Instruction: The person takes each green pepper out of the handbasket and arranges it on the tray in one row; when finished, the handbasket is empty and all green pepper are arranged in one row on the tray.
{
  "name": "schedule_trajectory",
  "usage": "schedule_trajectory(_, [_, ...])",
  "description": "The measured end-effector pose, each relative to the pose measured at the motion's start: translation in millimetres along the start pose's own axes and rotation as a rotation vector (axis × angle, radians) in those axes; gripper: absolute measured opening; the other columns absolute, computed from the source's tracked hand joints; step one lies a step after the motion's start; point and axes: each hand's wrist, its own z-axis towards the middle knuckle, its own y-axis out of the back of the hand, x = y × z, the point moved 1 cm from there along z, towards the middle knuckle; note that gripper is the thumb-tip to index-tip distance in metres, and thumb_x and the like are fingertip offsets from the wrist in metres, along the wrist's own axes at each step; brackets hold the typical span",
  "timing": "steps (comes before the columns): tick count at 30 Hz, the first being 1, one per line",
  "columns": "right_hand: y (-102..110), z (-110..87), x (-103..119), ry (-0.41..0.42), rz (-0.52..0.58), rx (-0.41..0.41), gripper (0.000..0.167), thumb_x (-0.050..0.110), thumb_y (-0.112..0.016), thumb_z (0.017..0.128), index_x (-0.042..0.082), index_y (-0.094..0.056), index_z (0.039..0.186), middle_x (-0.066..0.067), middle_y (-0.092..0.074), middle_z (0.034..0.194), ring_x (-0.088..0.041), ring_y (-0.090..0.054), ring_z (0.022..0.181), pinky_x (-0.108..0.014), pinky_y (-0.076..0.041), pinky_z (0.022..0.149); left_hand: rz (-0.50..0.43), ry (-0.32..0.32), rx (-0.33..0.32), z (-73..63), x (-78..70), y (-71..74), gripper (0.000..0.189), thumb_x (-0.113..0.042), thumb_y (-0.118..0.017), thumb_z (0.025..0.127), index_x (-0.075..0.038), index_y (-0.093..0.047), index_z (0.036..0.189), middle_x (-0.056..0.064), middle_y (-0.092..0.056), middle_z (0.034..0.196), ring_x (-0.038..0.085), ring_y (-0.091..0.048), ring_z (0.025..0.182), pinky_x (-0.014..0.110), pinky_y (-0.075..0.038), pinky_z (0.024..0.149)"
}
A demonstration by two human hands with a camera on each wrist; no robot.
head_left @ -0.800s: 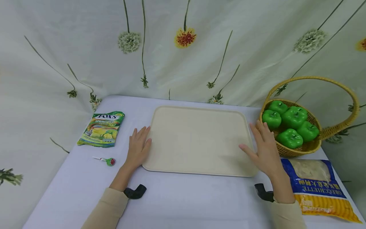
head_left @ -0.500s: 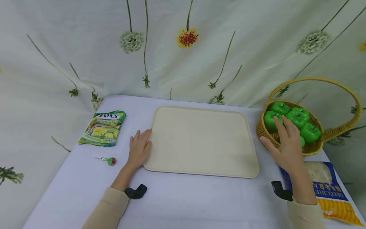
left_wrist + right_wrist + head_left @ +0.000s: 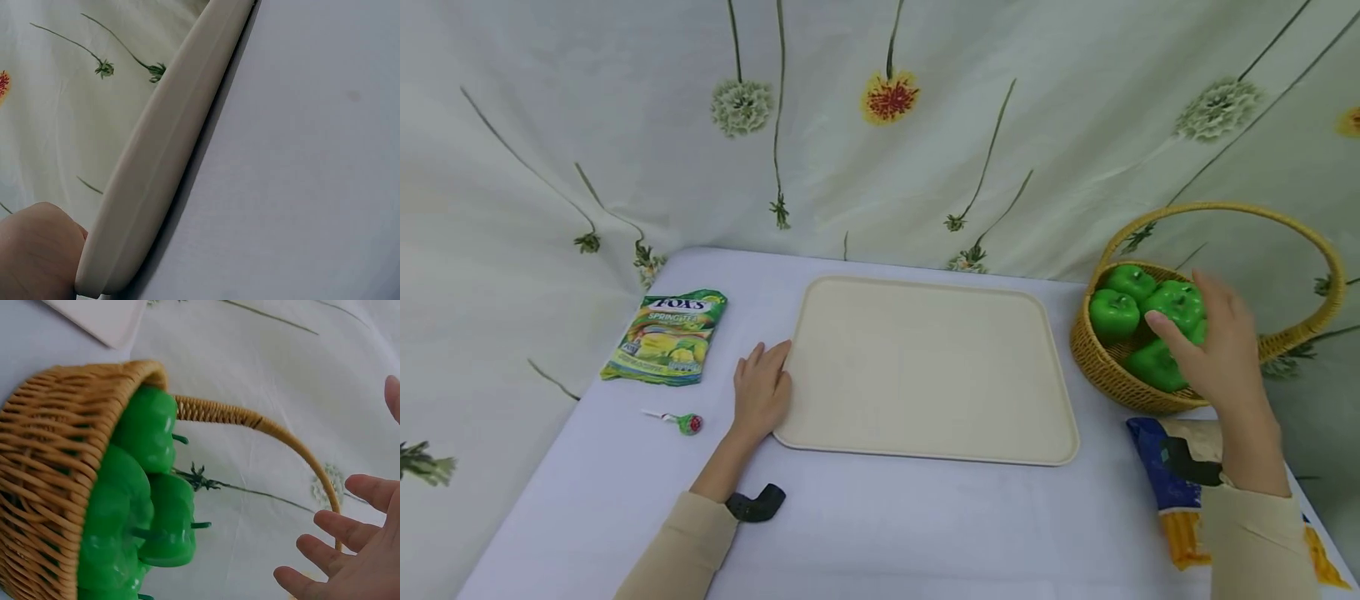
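Note:
My left hand rests beside the left edge of a cream rectangular tray, fingers relaxed along its rim. In the left wrist view part of that hand touches the end of the tray's side wall. My right hand hovers over the right side of a wicker basket, thumb and fingers spread, holding nothing. Several green bell peppers fill the basket; the hand hides some of them. The right wrist view shows these spread fingers apart from the peppers, near the arched handle.
A green and yellow candy bag lies at the back left, with a wrapped lollipop in front of it. Under my right forearm is a blue and orange pasta bag, partly hidden. A floral cloth hangs behind the table.
My right hand has moved right, from the tray's right edge across the basket's front to over its right side. My left hand stays at the tray's left edge, its fingers slightly more bent.

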Motion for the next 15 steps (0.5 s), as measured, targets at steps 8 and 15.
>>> schedule_trajectory(8, [12.3,26.5,-21.1,-0.143,0.058,0.013,0.078,0.034,-0.054,0.097,0.010,-0.011,0.158,-0.028,-0.011,0.160,-0.053,-0.014,0.144,-0.071,-0.015,0.111,0.023,0.008,-0.022,-0.4,0.1,1.1,0.049,-0.005,-0.040,0.093,0.002,-0.048,0.141,0.023,-0.047,0.145,0.046,-0.025,0.143,0.066,-0.005,0.116])
schedule_trajectory(15, [12.7,34.6,-39.4,-0.294,0.130,0.002,0.086,0.044,-0.058,0.093,0.018,-0.007,0.158,-0.012,-0.005,0.165,-0.042,-0.013,0.148,-0.065,-0.019,0.114,0.019,-0.005,-0.029,1.0,1.3,-1.5,0.049,-0.004,-0.040,0.093,0.002,-0.048,0.141,0.022,-0.048,0.144,0.045,-0.024,0.143,0.065,-0.006,0.115])
